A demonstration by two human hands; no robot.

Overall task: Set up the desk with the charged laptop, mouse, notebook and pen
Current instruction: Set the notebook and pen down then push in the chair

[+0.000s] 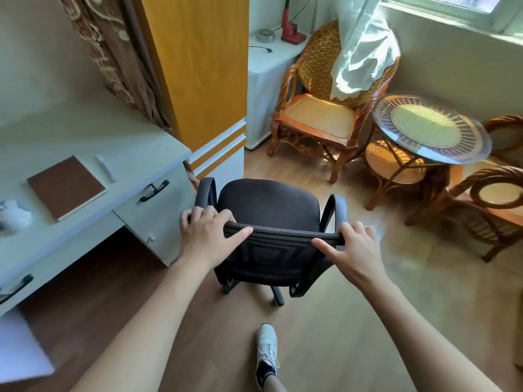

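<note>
A black office chair [268,205] stands on the floor to the right of the pale desk [135,145]. My left hand [208,232] grips the left end of the chair's backrest top. My right hand [355,246] grips the right end of the same edge. A brown notebook [66,186] lies flat on the desk. Beside it, to the right, lies a white pen [105,168]. A white object [12,216] sits at the desk's left edge, cut off by the frame. No laptop is in view.
A tall orange cabinet [203,75] stands behind the desk's right end. Rattan armchairs [319,117] and a round glass-topped table [430,128] fill the right side by the window. The desk has drawers with black handles [154,190]. My white shoe [266,352] is on the wooden floor.
</note>
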